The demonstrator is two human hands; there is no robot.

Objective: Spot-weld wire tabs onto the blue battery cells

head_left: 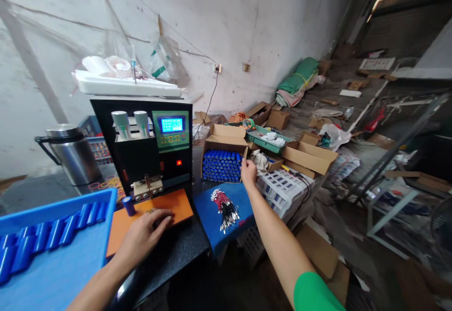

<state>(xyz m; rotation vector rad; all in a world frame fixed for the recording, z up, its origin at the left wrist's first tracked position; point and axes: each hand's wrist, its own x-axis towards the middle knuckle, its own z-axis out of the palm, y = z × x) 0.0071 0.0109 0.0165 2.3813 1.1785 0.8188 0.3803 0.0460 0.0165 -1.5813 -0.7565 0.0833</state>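
My left hand [153,226] lies on the orange board [176,205] in front of the spot welder [173,169], fingers stretched out and apart, holding nothing. Beside it, one blue battery cell [129,206] stands upright on the board, below the welder's electrode head [147,186]. My right hand [249,171] is closed at the right edge of an open cardboard box [226,133]; its fingers seem to pinch the box's side. Stacked blue battery cells [221,166] fill that box, ends facing me. A bundle of red and black wire leads [226,209] rests on a blue cloth [208,207] between my hands.
At left, a blue tray [70,278] holds several blue cells, with a steel jug [72,153] behind it. A white plastic crate [282,191], a green tray [263,141] and an open carton [309,158] stand at right. Cardboard litters the floor.
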